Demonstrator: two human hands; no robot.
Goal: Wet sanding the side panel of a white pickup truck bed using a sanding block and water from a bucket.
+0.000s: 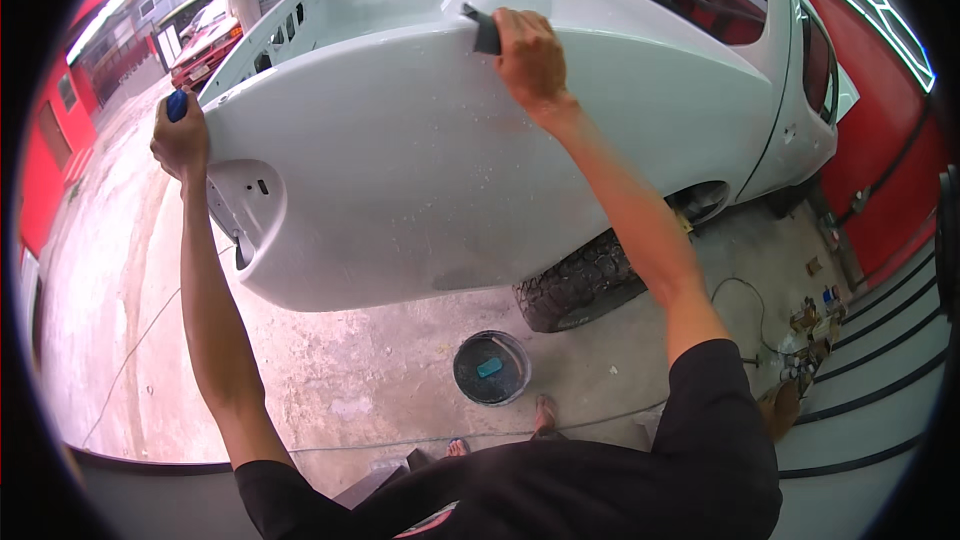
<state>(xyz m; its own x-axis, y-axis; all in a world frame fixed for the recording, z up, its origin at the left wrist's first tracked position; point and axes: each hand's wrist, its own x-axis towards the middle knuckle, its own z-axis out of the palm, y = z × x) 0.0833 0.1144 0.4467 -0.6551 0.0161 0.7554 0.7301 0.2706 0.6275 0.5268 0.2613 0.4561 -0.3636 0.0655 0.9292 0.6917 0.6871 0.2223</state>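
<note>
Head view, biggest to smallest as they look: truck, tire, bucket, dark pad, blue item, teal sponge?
1. Truck
2. Tire
3. Bucket
4. Dark pad
5. Blue item, teal sponge: too close to rank

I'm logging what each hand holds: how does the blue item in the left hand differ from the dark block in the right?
The blue item has a rounded end, while the dark block looks flat and straight-edged. The blue item is by the rear end of the white truck panel; the dark block is farther forward, at its top edge. Both are partly hidden by the hand gripping them.
</note>
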